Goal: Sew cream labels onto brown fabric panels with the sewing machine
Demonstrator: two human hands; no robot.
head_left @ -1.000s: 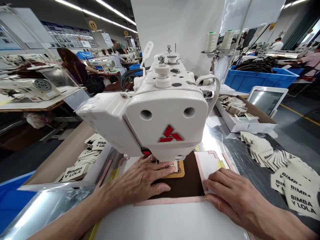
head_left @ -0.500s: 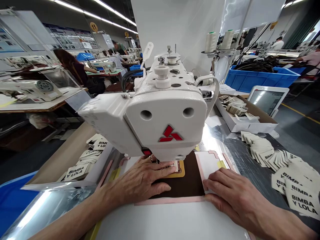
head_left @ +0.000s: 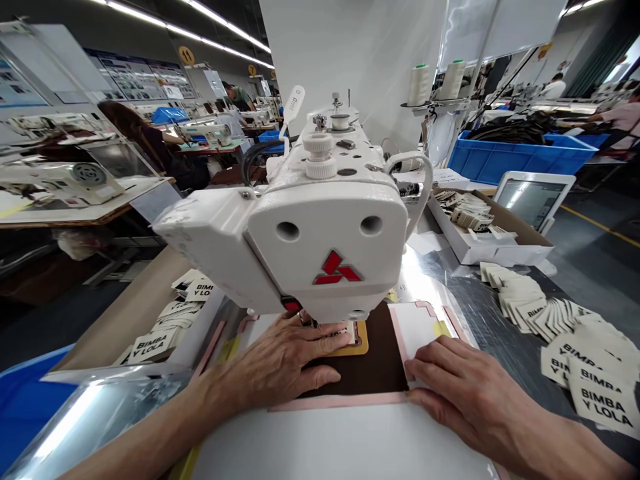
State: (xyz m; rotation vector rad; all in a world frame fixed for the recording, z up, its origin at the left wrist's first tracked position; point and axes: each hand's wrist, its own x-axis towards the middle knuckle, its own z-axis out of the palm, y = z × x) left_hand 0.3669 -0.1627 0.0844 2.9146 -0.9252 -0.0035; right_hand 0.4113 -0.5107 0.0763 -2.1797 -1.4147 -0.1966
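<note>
**Both hands flat on the work under the sewing head**

On my feed, my left hand (head_left: 273, 360) lies spread on a dark brown panel (head_left: 375, 363), its fingertips reaching in just under the white Mitsubishi sewing machine head (head_left: 325, 227). Beside those fingertips, a tan patch (head_left: 363, 340) sits on the panel with a small cream label (head_left: 343, 331) on it. The machine head blocks much of my view here, so I can't make out exactly how the label meets the presser foot.

A pink-edged template (head_left: 340, 401) frames the panel. My right hand (head_left: 465, 393) rests flat on its white corner flap (head_left: 420, 333), at the panel's edge. The hands are apart with the panel between them, both open and pressing down, neither gripping anything.

Right of my right hand, loose cream BIMBA Y LOLA labels (head_left: 595, 380) fan across the metal counter (head_left: 495, 307). Left of my left hand, more labels lie in a shallow box (head_left: 150, 343). Farther out past my right hand are a blue crate (head_left: 520, 157) and a tablet (head_left: 530, 200).
</note>
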